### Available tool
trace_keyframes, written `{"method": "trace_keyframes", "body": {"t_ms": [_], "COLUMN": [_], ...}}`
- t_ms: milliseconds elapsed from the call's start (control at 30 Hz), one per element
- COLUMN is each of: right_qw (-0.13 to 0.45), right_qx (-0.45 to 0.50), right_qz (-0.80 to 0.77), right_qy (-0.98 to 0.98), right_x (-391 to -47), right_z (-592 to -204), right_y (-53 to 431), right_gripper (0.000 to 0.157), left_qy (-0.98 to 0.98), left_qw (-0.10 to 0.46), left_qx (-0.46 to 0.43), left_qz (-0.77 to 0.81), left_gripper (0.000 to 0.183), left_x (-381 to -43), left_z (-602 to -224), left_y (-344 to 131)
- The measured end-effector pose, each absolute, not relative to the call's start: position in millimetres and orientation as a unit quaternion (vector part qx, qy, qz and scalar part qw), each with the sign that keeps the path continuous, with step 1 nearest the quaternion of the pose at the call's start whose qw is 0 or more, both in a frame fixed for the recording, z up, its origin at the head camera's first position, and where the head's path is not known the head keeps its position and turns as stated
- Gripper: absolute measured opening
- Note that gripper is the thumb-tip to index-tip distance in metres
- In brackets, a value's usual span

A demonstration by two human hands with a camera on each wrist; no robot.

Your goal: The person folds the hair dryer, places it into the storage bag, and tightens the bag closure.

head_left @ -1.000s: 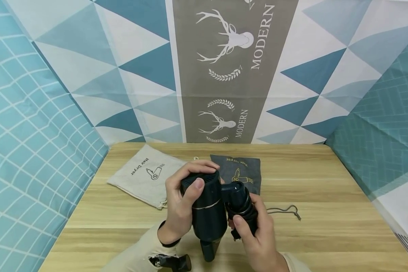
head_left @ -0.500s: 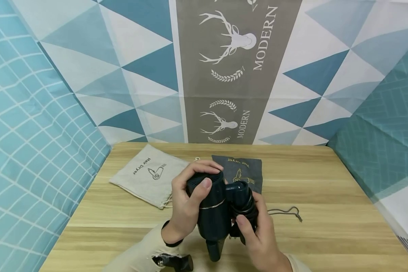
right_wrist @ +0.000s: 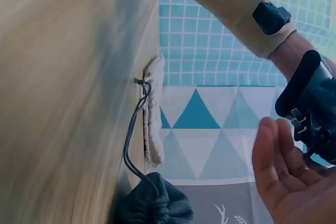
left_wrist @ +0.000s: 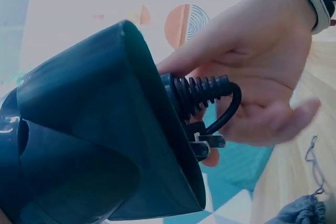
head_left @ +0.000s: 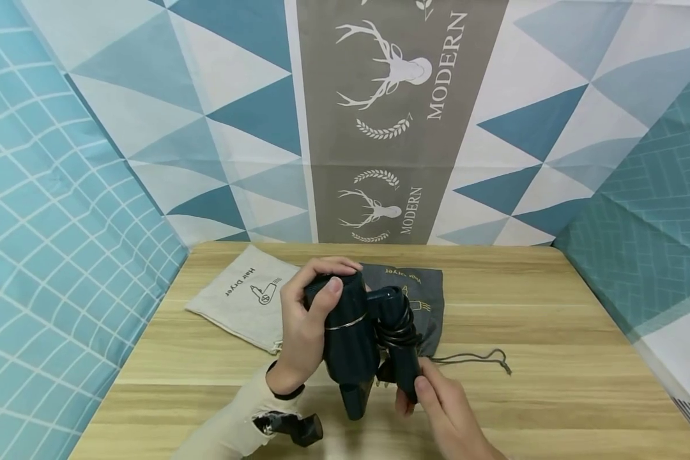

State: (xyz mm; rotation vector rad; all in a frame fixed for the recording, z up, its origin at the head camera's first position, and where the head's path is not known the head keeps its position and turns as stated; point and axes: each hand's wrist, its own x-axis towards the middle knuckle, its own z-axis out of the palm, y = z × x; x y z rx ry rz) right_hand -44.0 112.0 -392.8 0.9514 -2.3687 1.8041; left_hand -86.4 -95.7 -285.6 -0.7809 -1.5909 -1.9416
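A dark hair dryer [head_left: 352, 348] with a folded handle is held up above the table, nozzle [head_left: 353, 401] pointing down. My left hand [head_left: 303, 326] grips its rear end, thumb across the vent. Black cord [head_left: 399, 335] is wound round the handle [head_left: 405, 374], which lies alongside the barrel. My right hand [head_left: 451, 409] pinches the handle's lower end between thumb and fingers. In the left wrist view, the two-pin plug [left_wrist: 210, 142] and ribbed cord sleeve [left_wrist: 205, 88] show beside the nozzle's mouth, near the right hand's fingers.
Behind the dryer lie a dark grey drawstring bag [head_left: 434, 281] and, to its left, a beige one [head_left: 230, 300], both printed with a hair dryer. The grey bag's drawstring [head_left: 483, 358] trails right across the wooden table [head_left: 540, 306]. Patterned walls stand around it.
Both hands have moved the hair dryer slightly away and left. My right hand has slid from the wound cord down to the handle's lower end, leaving the coils in sight.
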Motion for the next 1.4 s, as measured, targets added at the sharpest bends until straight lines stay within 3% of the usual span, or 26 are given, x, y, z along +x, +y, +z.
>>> {"method": "trace_keyframes", "body": {"t_ms": [233,400,533,767,967,1267,1333,1400], "right_qw": [-0.021,-0.032,-0.065,-0.152,-0.165,-0.241,-0.241,-0.242], "right_qx": [0.14,0.068,0.07,0.171,0.205,0.135,0.13,0.128], "right_qz": [0.654,0.694,0.695,0.695,0.709,0.788,0.795,0.8], "right_qy": [-0.743,-0.716,-0.712,-0.681,-0.654,-0.55,-0.542,-0.534], "right_x": [-38.6,-40.8,-43.7,-48.5,-51.3,-53.1,-53.5,-52.9], "right_z": [-394.6,-397.2,-400.8,-416.0,-434.5,-444.2,-445.2,-446.9], "right_y": [106.4,106.9,112.3,125.9,127.1,129.4,129.4,130.7], "right_gripper": [0.017,0.021,0.025,0.026,0.026,0.035,0.035,0.035], "left_qy": [-0.57,-0.581,-0.598,-0.631,-0.703,-0.77,-0.775,-0.801], "left_qw": [0.243,0.243,0.245,0.207,0.158,0.024,0.024,0.059], "left_qx": [-0.27,-0.237,-0.232,-0.24,-0.211,-0.197,-0.188,-0.185], "left_qz": [-0.737,-0.74,-0.727,-0.708,-0.66,-0.607,-0.603,-0.567], "left_gripper": [0.019,0.017,0.017,0.016,0.016,0.028,0.032,0.033], "left_x": [-102.6,-115.3,-117.0,-112.7,-121.3,-131.4,-137.7,-144.8], "left_z": [-306.2,-323.3,-327.0,-324.0,-330.0,-352.2,-363.9,-377.5], "left_y": [-93.9,-88.8,-85.1,-74.3,-71.8,-98.5,-107.9,-118.0]}}
